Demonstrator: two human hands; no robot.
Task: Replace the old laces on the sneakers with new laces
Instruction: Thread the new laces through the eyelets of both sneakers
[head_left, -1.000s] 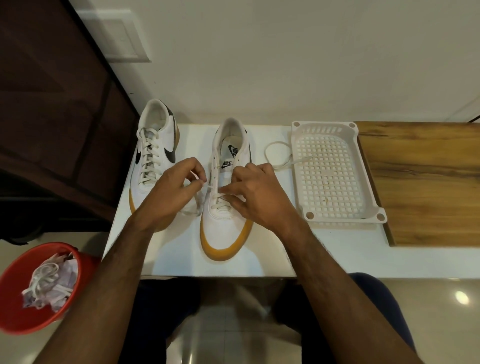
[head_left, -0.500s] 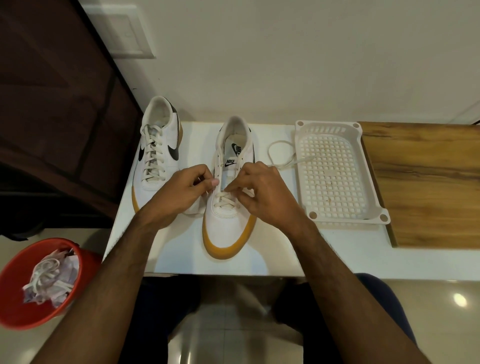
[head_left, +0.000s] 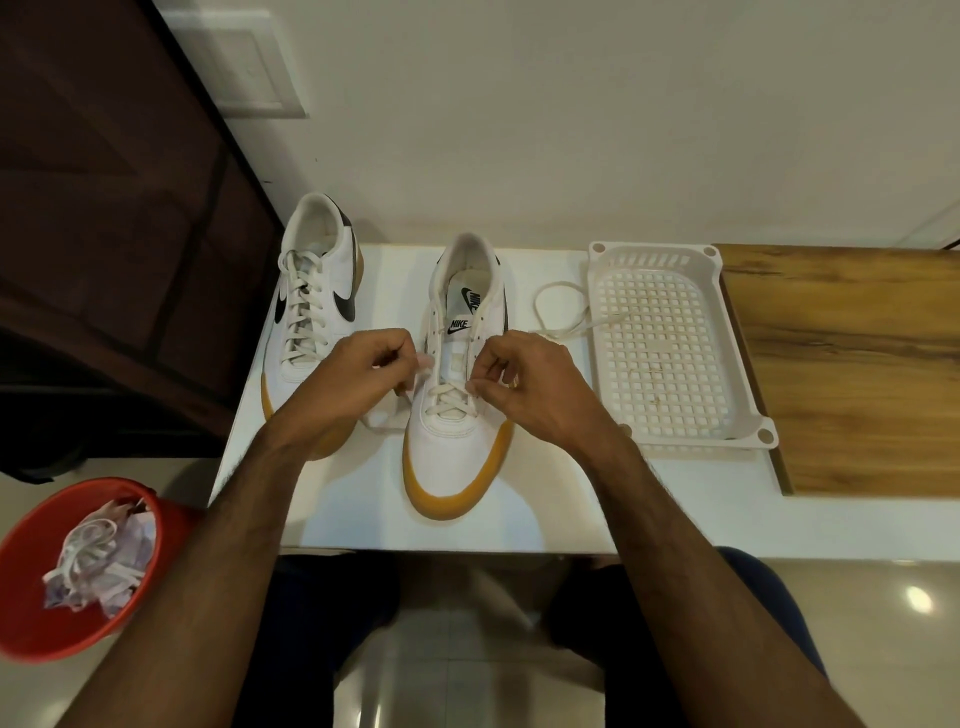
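Two bare forearms, no sleeves visible up to frame edge. Fine dark hair along both forearms. No watch, band or bracelet at either wrist. Left hand (head_left: 363, 371) and right hand (head_left: 524, 387) bare: no gloves, no rings visible on shown fingers. Short, plain fingernails where visible. Dark navy trousers (head_left: 769, 613) on both legs, seen below near desk edge; fabric plain, no pattern or marking discernible. Upper body, feet out of view.

We see smooth white leather-like sneakers (head_left: 457, 415) on matt gum soles, flat cloth laces (head_left: 558, 312), a perforated plastic tray (head_left: 748, 415), a glossy white bench (head_left: 363, 509) beside grained wood (head_left: 857, 374), and a shiny red plastic bucket (head_left: 31, 582).
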